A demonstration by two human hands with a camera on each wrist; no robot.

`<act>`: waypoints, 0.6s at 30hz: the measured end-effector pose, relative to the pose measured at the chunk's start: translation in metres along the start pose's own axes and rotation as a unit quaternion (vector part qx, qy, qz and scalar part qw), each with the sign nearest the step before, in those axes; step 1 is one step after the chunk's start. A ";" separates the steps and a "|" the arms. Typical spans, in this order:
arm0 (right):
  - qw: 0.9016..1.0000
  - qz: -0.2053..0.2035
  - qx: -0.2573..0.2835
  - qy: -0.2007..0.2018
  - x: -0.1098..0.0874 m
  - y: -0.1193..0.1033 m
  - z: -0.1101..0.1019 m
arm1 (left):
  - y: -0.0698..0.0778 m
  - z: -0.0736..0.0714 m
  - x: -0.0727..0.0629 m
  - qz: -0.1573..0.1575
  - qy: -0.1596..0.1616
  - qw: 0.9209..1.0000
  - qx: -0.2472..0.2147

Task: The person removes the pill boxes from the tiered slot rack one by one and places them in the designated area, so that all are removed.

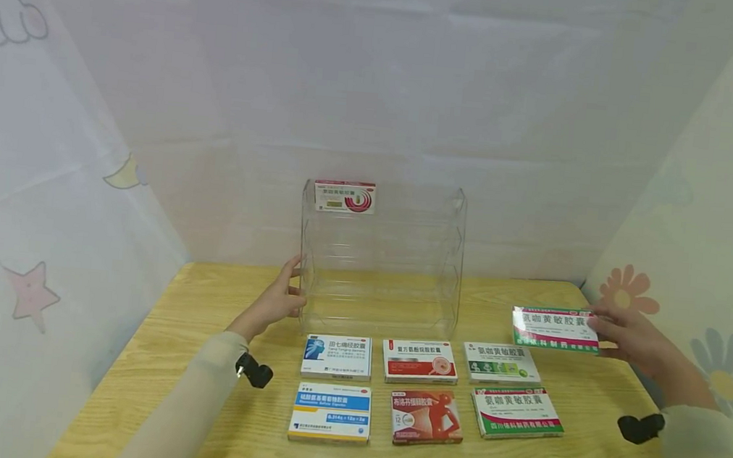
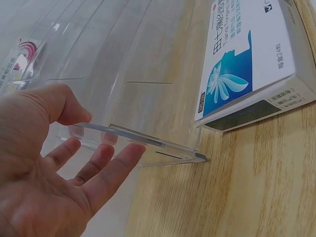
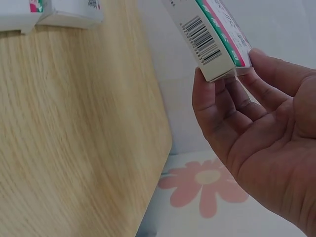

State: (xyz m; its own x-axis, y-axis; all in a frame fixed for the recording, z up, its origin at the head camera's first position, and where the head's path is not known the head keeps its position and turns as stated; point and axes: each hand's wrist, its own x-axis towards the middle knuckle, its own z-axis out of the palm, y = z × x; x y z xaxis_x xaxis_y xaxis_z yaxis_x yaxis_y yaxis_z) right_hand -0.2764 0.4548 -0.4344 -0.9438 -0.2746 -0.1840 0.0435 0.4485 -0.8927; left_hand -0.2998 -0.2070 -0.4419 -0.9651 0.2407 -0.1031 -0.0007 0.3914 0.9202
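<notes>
My right hand [image 1: 628, 339] pinches one end of a green, white and pink medicine box [image 1: 556, 328], held above the table at the right. In the right wrist view, thumb and fingers grip the end of this box, beside its barcode. My left hand [image 1: 275, 297] grips the left side panel of a clear acrylic display rack [image 1: 381, 288]. The left wrist view shows the thumb on one face of that panel and the fingertips [image 2: 129, 153] on the other. A white and red medicine box [image 1: 344, 198] stands in the rack's top left.
Several medicine boxes lie in two rows before the rack: a blue-and-white one [image 1: 337, 357], a red-and-white one [image 1: 420, 362], a green-and-white one [image 1: 502, 364], a blue-and-yellow one [image 1: 331, 413], a red one [image 1: 426, 417] and a green-and-pink one [image 1: 517, 413]. Pale curtains [image 1: 380, 77] surround the wooden table [image 1: 187, 330].
</notes>
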 end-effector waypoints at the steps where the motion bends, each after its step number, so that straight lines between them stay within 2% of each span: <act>1: 1.000 0.003 -0.001 0.000 0.000 0.003 -0.001 | 0.000 0.000 0.000 -0.001 0.000 1.000 0.001; 12: 0.999 0.020 -0.027 -0.004 -0.008 0.024 -0.018 | 0.001 0.000 -0.001 -0.003 -0.002 1.000 0.000; 18: 0.996 0.052 -0.066 -0.005 -0.015 0.028 -0.025 | 0.000 0.000 0.000 -0.003 -0.004 1.000 -0.001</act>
State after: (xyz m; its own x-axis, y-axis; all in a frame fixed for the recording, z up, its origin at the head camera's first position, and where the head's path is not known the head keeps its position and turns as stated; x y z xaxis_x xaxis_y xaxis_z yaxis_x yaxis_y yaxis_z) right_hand -0.2694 0.4925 -0.4461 -0.9329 -0.2289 -0.2781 0.0976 0.5827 -0.8068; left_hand -0.3002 -0.2074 -0.4422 -0.9627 0.2460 -0.1124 -0.0073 0.3920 0.9199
